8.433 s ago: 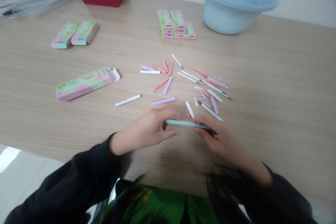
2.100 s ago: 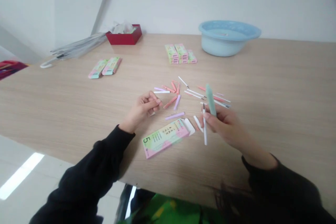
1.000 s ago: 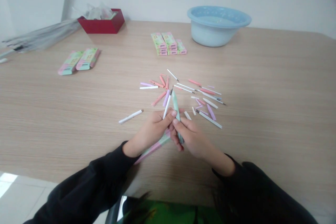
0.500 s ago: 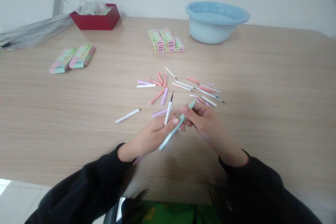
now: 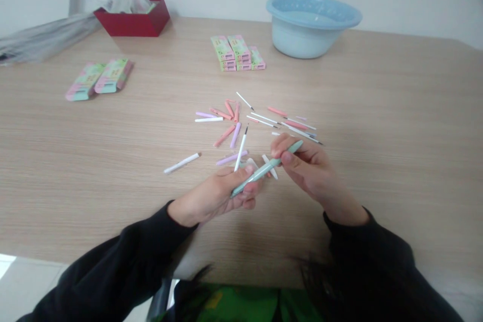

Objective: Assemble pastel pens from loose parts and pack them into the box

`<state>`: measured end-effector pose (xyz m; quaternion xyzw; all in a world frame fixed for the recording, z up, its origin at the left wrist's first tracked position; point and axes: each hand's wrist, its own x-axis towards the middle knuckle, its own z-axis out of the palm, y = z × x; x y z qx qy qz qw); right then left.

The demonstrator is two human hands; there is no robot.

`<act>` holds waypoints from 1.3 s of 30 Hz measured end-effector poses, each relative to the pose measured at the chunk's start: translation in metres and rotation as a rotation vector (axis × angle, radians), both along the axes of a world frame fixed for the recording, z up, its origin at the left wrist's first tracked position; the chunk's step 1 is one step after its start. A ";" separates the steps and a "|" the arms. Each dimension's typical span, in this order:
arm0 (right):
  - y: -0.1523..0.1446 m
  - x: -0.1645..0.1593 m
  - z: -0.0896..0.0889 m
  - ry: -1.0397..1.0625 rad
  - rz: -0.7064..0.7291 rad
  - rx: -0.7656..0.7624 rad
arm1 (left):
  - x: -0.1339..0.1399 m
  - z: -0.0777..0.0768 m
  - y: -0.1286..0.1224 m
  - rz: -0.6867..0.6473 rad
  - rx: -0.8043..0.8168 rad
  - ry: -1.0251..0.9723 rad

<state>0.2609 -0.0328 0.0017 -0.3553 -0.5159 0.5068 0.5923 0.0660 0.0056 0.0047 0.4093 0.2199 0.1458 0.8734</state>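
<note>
A mint-green pen (image 5: 268, 166) slants up to the right between my two hands. The fingers of my left hand (image 5: 222, 190) close around its lower end, thumb on top. My right hand (image 5: 307, 163) pinches the upper part between thumb and fingers. A white stick with a dark tip (image 5: 241, 148) rises just beyond my left thumb; whether that hand touches it I cannot tell. Small white pieces (image 5: 269, 166) show partly behind the pen. Past the hands lie thin white refill-like sticks (image 5: 264, 121) with dark tips, and coral tubes (image 5: 225, 136) and lilac tubes (image 5: 236, 135).
A capped-looking white stick (image 5: 181, 163) lies left of my hands. Stacked pastel boxes (image 5: 236, 53) and a light-blue basin (image 5: 313, 25) stand at the back. Two more pastel boxes (image 5: 100, 78) lie at left, near a red box (image 5: 136, 22) holding clear plastic and some grey plastic wrap (image 5: 49, 40).
My right hand has moved right with the pen's upper end, and the pen now lies flatter. White pieces beneath it have come into view. The view has tipped slightly downward.
</note>
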 end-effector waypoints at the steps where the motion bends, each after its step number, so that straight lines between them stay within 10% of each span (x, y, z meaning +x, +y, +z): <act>1: 0.001 0.000 -0.001 0.019 -0.007 -0.035 | 0.000 0.000 0.000 0.019 0.096 0.049; 5: 0.002 -0.004 -0.004 0.090 -0.084 -0.253 | -0.001 0.005 0.003 0.063 0.519 0.291; 15: 0.003 -0.001 -0.001 0.184 -0.066 -0.333 | -0.005 0.013 0.003 0.070 0.788 0.552; 39: -0.003 -0.012 -0.008 0.219 -0.021 -0.344 | -0.007 0.014 0.000 0.156 0.816 0.513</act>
